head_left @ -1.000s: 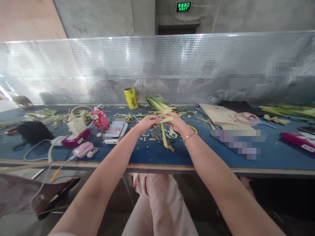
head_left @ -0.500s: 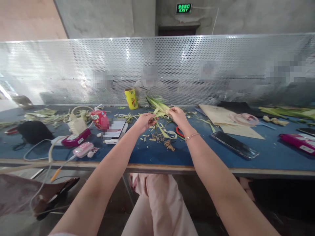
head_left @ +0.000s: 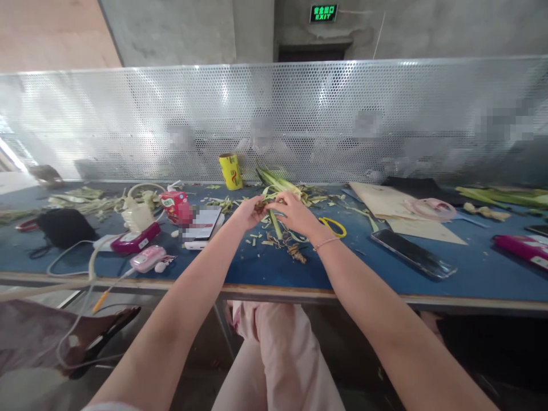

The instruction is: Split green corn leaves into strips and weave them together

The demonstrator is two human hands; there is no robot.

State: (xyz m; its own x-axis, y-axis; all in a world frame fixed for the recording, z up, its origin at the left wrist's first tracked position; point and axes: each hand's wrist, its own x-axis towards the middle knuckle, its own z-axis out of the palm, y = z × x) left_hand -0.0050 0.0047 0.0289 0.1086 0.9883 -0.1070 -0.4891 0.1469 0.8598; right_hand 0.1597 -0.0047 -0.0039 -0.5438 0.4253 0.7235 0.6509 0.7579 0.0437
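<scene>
Both my hands meet over the middle of the blue table (head_left: 265,268). My left hand (head_left: 247,212) pinches the end of a green leaf strip (head_left: 276,224) that hangs down to the table. My right hand (head_left: 292,214) is closed on the same strip right beside it, fingers curled. Below them lies a small heap of leaf scraps (head_left: 291,248). A bundle of green leaves (head_left: 276,181) lies just behind my hands. Yellow-handled scissors (head_left: 333,226) rest to the right of my right hand.
A yellow can (head_left: 230,171) stands at the back by the perforated metal screen (head_left: 299,114). Left of me are a phone (head_left: 201,225), a red carton (head_left: 174,205), pink gadgets (head_left: 145,258) and cables. On the right lie a dark phone (head_left: 411,261), brown paper (head_left: 398,211) and more leaves.
My hands have drawn close together and dropped a little toward the table. The right hand moved left, uncovering the yellow-handled scissors. The strip now hangs between both hands.
</scene>
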